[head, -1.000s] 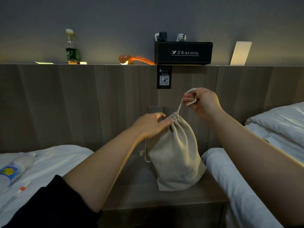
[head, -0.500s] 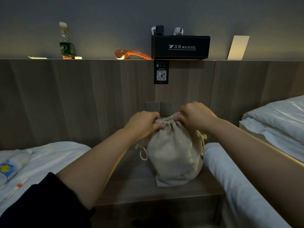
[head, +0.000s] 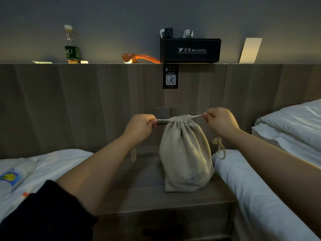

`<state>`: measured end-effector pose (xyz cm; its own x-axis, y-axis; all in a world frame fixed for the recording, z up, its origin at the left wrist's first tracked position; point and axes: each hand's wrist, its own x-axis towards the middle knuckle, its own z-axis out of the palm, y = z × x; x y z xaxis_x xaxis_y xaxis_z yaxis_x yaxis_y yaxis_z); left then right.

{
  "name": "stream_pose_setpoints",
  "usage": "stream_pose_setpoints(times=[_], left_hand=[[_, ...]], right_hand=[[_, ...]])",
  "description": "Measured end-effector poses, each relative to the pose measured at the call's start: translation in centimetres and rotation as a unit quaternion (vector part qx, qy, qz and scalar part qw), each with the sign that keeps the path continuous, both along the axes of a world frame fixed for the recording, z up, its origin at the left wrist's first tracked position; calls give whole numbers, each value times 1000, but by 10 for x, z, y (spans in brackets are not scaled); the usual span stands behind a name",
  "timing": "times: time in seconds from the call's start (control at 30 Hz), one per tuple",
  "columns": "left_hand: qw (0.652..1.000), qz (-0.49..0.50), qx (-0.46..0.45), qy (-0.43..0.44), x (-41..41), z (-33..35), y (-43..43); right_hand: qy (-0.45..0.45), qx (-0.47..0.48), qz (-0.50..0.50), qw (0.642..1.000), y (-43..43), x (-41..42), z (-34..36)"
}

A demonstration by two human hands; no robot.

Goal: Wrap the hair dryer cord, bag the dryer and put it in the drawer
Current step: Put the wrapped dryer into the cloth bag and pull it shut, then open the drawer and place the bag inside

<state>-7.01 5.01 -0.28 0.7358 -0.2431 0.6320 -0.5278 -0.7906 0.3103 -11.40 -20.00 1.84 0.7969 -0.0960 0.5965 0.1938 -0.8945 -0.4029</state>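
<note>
A beige drawstring bag (head: 185,153) stands upright on the wooden nightstand (head: 151,197) between two beds. Its mouth is gathered tight. My left hand (head: 140,126) grips the left drawstring and my right hand (head: 220,121) grips the right drawstring, both cords stretched taut sideways from the bag's neck. Knotted cord ends (head: 219,146) dangle below my right wrist. The hair dryer is hidden, presumably inside the bag. The drawer front below the nightstand top is dark and hard to make out.
White beds flank the nightstand, left (head: 52,164) and right (head: 260,188). A plastic bottle (head: 15,176) and a pen lie on the left bed. On the headboard ledge stand a bottle (head: 71,46), an orange object (head: 139,58) and a black hotel box (head: 190,50).
A second ago my right hand pulled one cord upward while the left held the bag's neck. Both hands then met at the neck, and now they have pulled apart sideways, cinching the mouth.
</note>
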Motion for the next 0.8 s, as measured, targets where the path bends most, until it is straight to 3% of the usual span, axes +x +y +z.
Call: stream_pose_setpoints(times=[0.07, 0.17, 0.23, 0.3, 0.33, 0.43, 0.5, 0.57, 0.67, 0.73, 0.8], left_hand=[[989, -23, -125, 79, -1, -6, -8], [898, -95, -355, 241, -8, -21, -31], [867, -96, -395, 290, -9, -31, -39], [850, -90, -417, 310, -13, -37, -44], [836, -89, -432, 325, -13, -41, -47], [788, -80, -472, 387, -17, -49, -56], [765, -70, -482, 423, -17, -55, -61], [749, -59, -477, 455, -17, -59, -62], [755, -53, -449, 476, -17, -66, -61], [780, -25, -395, 484, -15, -76, -60], [802, -5, -343, 490, -15, -89, -57]], right_hand=[[1, 32, 13, 999, 2, -1, -5], [29, 212, 114, 970, 7, -1, -7], [57, 356, 179, 915, 9, -4, -6], [91, 407, 171, 892, 12, -6, -11], [100, 372, 129, 914, 13, -5, -17], [69, 144, -4, 987, 16, -2, -39], [8, 56, 29, 998, 21, -11, -49], [-18, -56, 149, 987, 24, -25, -54], [118, -279, 174, 937, 23, -31, -70], [247, -309, 146, 907, 14, -25, -82], [312, -302, 153, 888, 9, -21, -88]])
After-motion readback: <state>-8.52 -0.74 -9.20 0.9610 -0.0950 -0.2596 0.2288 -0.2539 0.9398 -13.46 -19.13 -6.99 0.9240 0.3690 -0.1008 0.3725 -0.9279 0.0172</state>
